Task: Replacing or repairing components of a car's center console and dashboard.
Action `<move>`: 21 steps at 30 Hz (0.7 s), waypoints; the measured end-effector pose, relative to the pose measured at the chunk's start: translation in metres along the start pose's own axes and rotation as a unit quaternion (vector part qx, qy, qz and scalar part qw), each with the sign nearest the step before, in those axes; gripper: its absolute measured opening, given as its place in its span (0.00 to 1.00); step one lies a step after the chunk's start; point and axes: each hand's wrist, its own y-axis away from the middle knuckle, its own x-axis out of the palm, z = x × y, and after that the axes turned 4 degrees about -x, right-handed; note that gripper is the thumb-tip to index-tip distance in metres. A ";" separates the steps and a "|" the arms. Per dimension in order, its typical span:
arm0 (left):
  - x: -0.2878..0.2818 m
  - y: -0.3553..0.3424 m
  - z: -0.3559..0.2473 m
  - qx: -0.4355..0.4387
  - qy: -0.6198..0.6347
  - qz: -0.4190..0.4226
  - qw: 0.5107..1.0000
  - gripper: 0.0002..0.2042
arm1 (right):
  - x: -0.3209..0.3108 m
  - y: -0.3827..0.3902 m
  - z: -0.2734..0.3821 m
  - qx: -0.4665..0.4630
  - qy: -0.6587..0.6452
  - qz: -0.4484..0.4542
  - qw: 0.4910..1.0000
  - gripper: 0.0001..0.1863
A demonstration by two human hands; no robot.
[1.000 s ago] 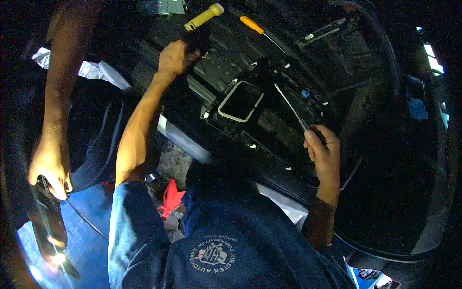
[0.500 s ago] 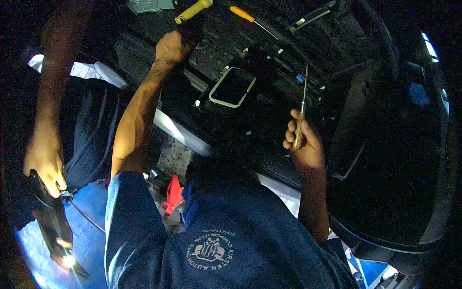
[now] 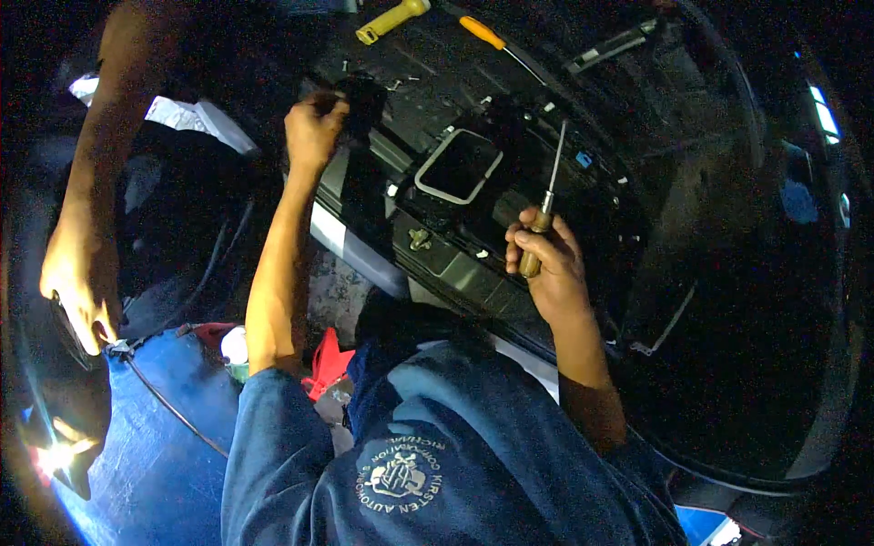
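Note:
My left hand (image 3: 314, 127) reaches forward and grips a black part (image 3: 364, 96) on the upper edge of a large black plastic car panel (image 3: 692, 273). My right hand (image 3: 546, 264) is closed on a screwdriver (image 3: 544, 214) with a brown handle. Its metal shaft points up and away from me, just right of a rectangular light-rimmed opening (image 3: 460, 164) in the panel. Small screws and clips lie scattered on the panel near both hands.
A yellow-handled tool (image 3: 391, 18) and an orange-handled screwdriver (image 3: 482, 32) lie at the panel's far edge. Another person's arm (image 3: 82, 264) at the left holds a bright lamp (image 3: 55, 446) with a cable. A red object (image 3: 323, 359) lies on the blue floor.
My right hand has pulled the screwdriver back toward me and turned its shaft upright. My left hand has stayed on the black part. The view has shifted slightly.

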 end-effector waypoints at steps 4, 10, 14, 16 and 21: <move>0.004 0.002 -0.011 0.069 -0.112 0.052 0.990 0.16 | -0.009 0.003 -0.007 -0.003 0.035 -0.028 0.999 0.16; 0.040 -0.027 -0.034 0.130 -0.257 0.082 0.954 0.15 | -0.005 0.021 0.007 0.000 0.050 -0.043 0.998 0.19; 0.064 -0.053 -0.021 0.250 -0.293 0.125 0.914 0.06 | -0.009 0.027 0.008 0.012 0.100 -0.041 0.994 0.21; 0.075 -0.053 -0.015 0.327 -0.263 0.085 0.904 0.03 | -0.013 0.029 0.007 0.009 0.112 -0.047 0.993 0.22; 0.081 -0.064 -0.016 0.376 -0.244 0.093 0.889 0.04 | -0.024 0.031 0.008 -0.036 0.230 -0.035 0.972 0.20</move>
